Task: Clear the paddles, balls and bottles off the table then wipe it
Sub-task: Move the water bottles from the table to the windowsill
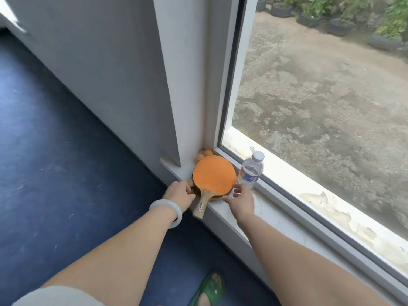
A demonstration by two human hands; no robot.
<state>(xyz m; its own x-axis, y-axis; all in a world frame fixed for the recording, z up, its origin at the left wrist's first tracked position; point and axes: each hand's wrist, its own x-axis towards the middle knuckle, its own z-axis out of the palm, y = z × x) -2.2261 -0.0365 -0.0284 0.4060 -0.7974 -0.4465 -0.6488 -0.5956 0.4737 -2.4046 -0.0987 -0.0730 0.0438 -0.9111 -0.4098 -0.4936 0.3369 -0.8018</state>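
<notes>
Window sill (271,215) rather than the desk here: white ledge under a big window (320,96) that looks out on a dirt yard, dark blue floor (55,151) below. The desk itself isn't in view at all, so no way to judge whether anything is left on it or whether it's been wiped.

What's parked on the sill: two paddles stacked, the orange paddle (214,174) face up on top and a second paddle (215,198) peeking out underneath, handles hanging over the ledge edge toward the person. A couple of orange balls (204,156) are tucked in the corner just behind them, and a water bottle (250,171) stands upright just beside the stack, cap on.

Hands: the left hand (180,194) (pale bangle (165,212) on the wrist) has its fingers curled in at the left rim of the stack. It might be gripping the lower paddle, but the knuckles hide the contact, so I can't tell. The right hand (241,200) is loose and mostly open, thumb and fingertips right at the stack's right rim, holding nothing.

My read: the clearing part looks mostly sorted, since paddles, balls and one bottle are sitting here off the desk. Any other bottles and the whole wipe-down are, as far as this shows, not yet done.
</notes>
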